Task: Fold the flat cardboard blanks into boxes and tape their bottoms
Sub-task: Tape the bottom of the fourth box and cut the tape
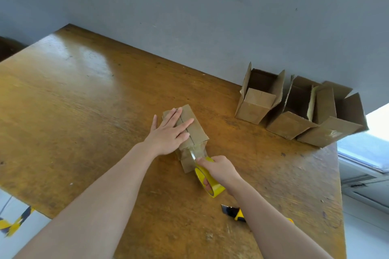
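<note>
Pressing flat with fingers straight and slightly spread, the left hand [169, 132] pins the box [199, 130] on the table [84, 111]; its seam runs away from the right hand [221, 169], whose fingers curl round the tape roll [216, 189] at the near end.

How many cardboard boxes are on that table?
4. A near box lies under the left hand; by the wall stand a left box, middle box and right box, tops open. Others could hide behind them.
</note>
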Available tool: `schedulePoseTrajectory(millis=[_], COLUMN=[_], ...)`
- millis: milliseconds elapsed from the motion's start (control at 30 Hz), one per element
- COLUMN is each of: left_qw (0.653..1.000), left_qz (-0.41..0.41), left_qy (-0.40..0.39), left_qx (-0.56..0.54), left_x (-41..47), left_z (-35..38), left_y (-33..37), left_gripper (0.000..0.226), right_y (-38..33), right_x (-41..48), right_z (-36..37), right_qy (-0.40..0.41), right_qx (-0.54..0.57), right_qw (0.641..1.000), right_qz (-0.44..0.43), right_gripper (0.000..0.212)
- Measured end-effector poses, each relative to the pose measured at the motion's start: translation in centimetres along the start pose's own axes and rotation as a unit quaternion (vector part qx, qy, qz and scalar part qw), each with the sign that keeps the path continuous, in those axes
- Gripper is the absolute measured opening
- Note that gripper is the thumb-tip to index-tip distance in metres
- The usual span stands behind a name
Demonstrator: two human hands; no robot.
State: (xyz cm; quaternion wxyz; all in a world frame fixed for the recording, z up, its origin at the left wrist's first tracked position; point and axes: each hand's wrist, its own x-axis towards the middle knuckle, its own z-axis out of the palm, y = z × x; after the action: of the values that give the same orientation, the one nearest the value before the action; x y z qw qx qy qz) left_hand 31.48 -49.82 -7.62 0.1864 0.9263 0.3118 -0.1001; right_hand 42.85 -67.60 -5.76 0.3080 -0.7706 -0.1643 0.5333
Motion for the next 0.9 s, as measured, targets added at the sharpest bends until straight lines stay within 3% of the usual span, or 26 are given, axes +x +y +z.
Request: schedulePoseTrajectory(millis=[300, 400, 467, 533, 667, 800, 900], left_qw=[1.0, 0.997, 0.992, 0.992, 0.99, 0.986, 0.984], left_qz=[0.006, 0.028, 0.046, 0.048, 0.052, 0.067, 0.067], left_qy=[-0.002, 0.064, 0.11, 0.109, 0.121, 0.144, 0.148], left_qx=[-0.005, 0.029, 0.048, 0.045, 0.057, 0.06, 0.076], left_x=[-0.2, -0.6, -0.9, -1.0, -1.2, -0.9, -0.8], left_z=[-0.7, -0.7, -0.5, -0.2, 0.4, 0.2, 0.2], left_y=[0.8, 1.6, 2.2, 2.7, 2.5, 2.3, 2.3], left_gripper=[0.052, 0.052, 0.056, 0.069, 0.084, 0.084, 0.088], right_y=[-2.7, -2.8, -2.6, -2.3, -1.8, -0.8, 0.1], right_x=[2.5, 3.2, 3.4, 3.4, 2.6, 0.5, 0.2], right_z=[1.2, 1.6, 1.6, 1.6, 1.2, 0.4, 1.0], right_qy=[0.053, 0.064, 0.087, 0.099, 0.061, -0.088, -0.081], right_qx=[-0.069, -0.062, -0.128, -0.155, -0.112, -0.015, -0.044], right_qw=[0.994, 0.994, 0.987, 0.983, 0.992, 0.994, 0.991], right_qz=[0.066, 0.057, 0.033, 0.019, -0.001, -0.056, -0.094], right_gripper=[0.029, 0.025, 0.025, 0.028, 0.041, 0.037, 0.032])
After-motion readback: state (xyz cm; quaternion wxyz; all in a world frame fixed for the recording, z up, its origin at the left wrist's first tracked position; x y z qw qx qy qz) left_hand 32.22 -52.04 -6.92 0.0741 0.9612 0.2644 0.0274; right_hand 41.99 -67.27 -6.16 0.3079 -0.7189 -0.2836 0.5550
